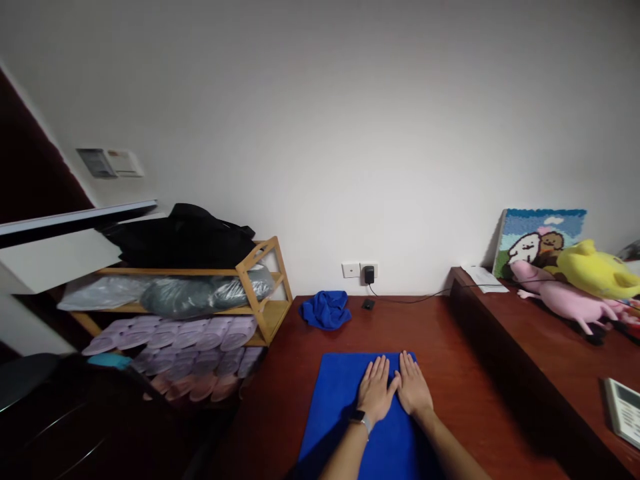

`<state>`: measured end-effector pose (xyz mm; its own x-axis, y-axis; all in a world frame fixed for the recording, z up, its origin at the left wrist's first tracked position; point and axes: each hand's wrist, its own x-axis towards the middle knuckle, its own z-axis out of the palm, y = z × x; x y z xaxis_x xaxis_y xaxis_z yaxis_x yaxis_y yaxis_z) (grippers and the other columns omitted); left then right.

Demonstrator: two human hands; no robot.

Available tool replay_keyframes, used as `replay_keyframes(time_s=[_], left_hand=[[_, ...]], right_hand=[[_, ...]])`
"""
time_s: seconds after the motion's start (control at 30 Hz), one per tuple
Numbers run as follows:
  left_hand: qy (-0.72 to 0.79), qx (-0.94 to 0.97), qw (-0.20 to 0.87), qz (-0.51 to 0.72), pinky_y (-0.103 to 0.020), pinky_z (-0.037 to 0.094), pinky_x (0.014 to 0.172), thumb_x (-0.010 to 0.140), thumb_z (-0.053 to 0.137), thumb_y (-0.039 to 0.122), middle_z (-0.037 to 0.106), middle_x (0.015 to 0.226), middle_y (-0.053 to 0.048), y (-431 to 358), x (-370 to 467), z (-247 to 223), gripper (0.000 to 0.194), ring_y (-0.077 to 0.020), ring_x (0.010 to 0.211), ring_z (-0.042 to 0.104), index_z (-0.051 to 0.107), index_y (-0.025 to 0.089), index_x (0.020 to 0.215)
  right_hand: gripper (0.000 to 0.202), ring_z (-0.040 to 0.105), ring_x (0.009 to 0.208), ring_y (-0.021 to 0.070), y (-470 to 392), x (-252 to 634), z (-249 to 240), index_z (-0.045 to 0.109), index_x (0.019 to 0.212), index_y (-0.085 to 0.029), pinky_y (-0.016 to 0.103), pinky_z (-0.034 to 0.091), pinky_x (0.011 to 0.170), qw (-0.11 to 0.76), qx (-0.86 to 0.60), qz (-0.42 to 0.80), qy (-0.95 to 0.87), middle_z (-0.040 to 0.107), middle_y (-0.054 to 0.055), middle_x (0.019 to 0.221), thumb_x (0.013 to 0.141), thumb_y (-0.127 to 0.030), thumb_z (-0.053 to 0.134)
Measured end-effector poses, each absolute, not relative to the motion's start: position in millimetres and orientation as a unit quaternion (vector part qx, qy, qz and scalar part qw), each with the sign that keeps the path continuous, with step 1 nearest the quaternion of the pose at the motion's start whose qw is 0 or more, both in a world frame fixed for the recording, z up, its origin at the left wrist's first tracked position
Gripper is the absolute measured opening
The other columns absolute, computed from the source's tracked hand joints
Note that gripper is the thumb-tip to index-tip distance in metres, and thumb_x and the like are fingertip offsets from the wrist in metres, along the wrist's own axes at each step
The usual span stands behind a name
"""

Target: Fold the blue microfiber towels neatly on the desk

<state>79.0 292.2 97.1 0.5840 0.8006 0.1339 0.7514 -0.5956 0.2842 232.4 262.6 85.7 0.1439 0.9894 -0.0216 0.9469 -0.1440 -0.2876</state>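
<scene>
A blue cloth (330, 400) lies spread flat on the reddish-brown desk (270, 407). My left hand (376, 392) rests palm down on it, fingers stretched out, with a watch (360, 419) on the wrist. Beside it, my right hand (414, 387) also lies flat near the cloth's far right corner, fingers extended. The two thumbs meet or nearly meet between the hands. Neither hand grips anything. Farther back, a second blue cloth (326, 310) sits crumpled near the wall.
A black plug (369, 273) is in the wall socket, its cable running right. A raised ledge (540, 353) on the right bears plush toys (565, 300), a fuzzy picture (545, 237) and a calculator-like device (625, 410). At left stands a wooden rack (270, 313) with several slippers (200, 333).
</scene>
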Motion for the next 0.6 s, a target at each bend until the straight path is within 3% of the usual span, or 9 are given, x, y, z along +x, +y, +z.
replay_keyframes(time_s=[0.37,0.5,0.6], left_hand=[[0.582,0.809,0.031,0.072,-0.049,0.025,0.127,0.103,0.017,0.06,0.03,0.167,-0.01,354,-83,97,0.072,-0.0253,0.156,0.027,0.026,0.018,0.161],[0.573,0.814,0.019,0.094,-0.049,0.023,0.128,0.104,0.015,0.059,0.03,0.167,-0.013,346,-59,106,0.074,-0.0265,0.156,0.025,0.028,0.012,0.161],[0.492,0.86,0.024,0.133,-0.045,0.022,0.129,0.105,0.014,0.057,0.029,0.168,-0.01,327,-2,113,0.072,-0.0238,0.156,0.024,0.028,0.014,0.161]], right_hand=[[0.071,0.009,0.158,0.0206,261,228,91,0.019,0.161,-0.004,0.038,0.006,0.129,0.115,-0.759,0.115,-0.631,0.012,0.007,0.17,0.102,-0.045,0.015],[0.071,0.008,0.158,0.0211,261,227,93,0.019,0.161,-0.003,0.038,0.006,0.129,0.11,-0.76,0.11,-0.63,0.012,0.008,0.17,0.102,-0.043,0.015],[0.07,0.008,0.157,0.0212,261,227,96,0.018,0.161,-0.003,0.037,0.007,0.129,0.096,-0.764,0.107,-0.629,0.012,0.008,0.17,0.103,-0.042,0.014]])
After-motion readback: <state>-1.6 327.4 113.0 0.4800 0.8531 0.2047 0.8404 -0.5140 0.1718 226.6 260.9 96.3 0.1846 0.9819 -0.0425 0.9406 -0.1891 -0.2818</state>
